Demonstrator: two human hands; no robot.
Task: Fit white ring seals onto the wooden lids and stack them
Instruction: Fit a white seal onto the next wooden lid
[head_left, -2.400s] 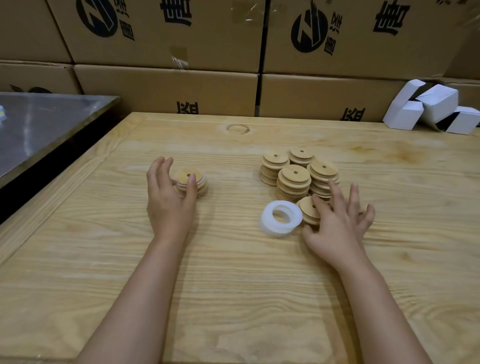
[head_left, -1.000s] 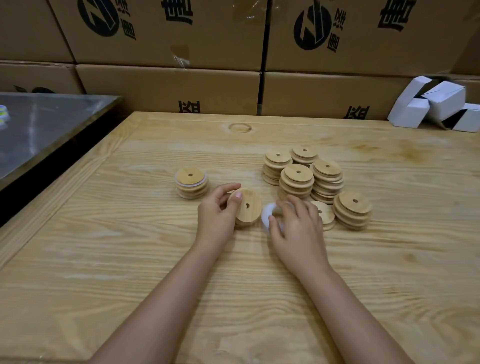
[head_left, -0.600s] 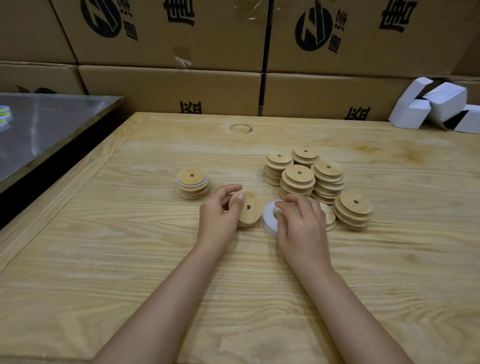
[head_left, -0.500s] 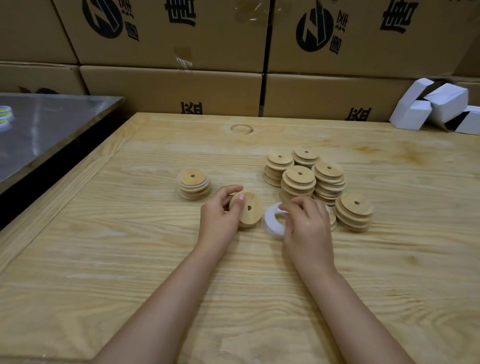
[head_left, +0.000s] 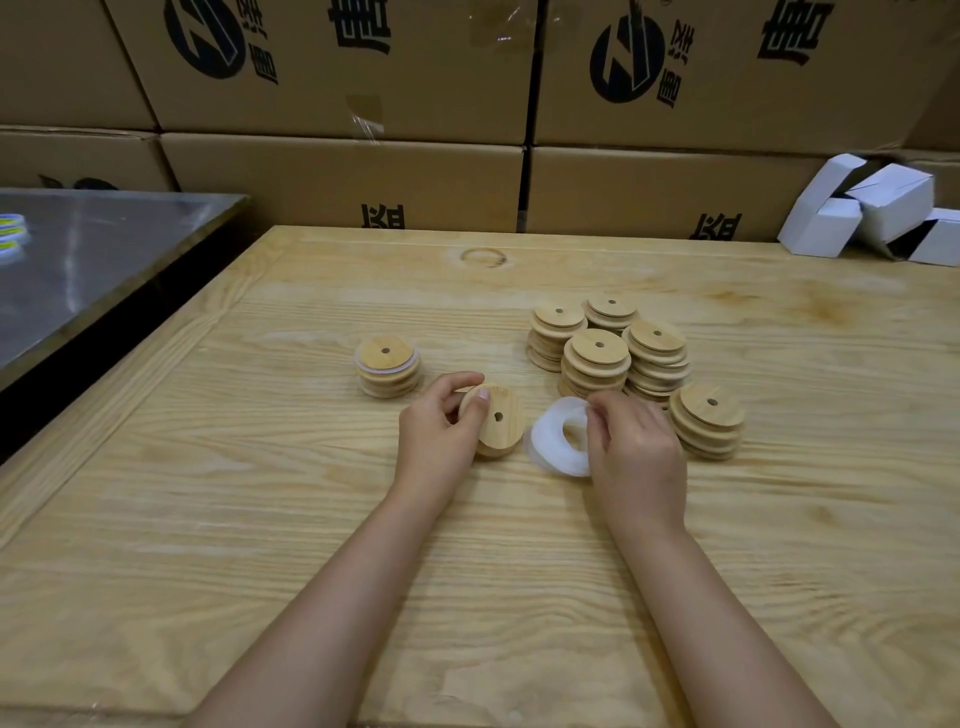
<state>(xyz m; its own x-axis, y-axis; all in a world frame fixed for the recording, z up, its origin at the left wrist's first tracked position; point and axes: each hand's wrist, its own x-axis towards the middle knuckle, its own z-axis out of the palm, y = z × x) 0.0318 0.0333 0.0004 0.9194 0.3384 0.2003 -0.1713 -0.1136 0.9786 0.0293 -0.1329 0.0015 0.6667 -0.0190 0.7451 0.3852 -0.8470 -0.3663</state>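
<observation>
Wooden lid (head_left: 500, 423) with a small centre hole, tipped up on edge and facing the camera. The left hand (head_left: 434, 428) grips it: thumb tip on the face near the top rim, fingers curled round behind. Cannot tell if its lower edge touches the table (head_left: 234, 519). Just right of it is a short pile of white ring seals (head_left: 553, 441), tilted, with a slim gap to the lid. The right hand (head_left: 636, 452) pinches the pile's right side, fingers curled over the rim by the hole. Motion blur there, so one ring or several in the pinch is unclear. The fitted stack (head_left: 388, 369) stands just beyond the left hand, a few lids high, with a white seal showing under the top lid. Four bare lid stacks (head_left: 597, 361) cluster close together behind the right hand. A lower fifth stack (head_left: 707, 423) stands just right of that hand. Both forearms are bare and come in from the bottom edge. Cardboard boxes (head_left: 337, 179) with black print line the far side. Small white cartons (head_left: 878, 208) lie at the far right corner. A grey metal surface (head_left: 93, 254) lies left of the table.
</observation>
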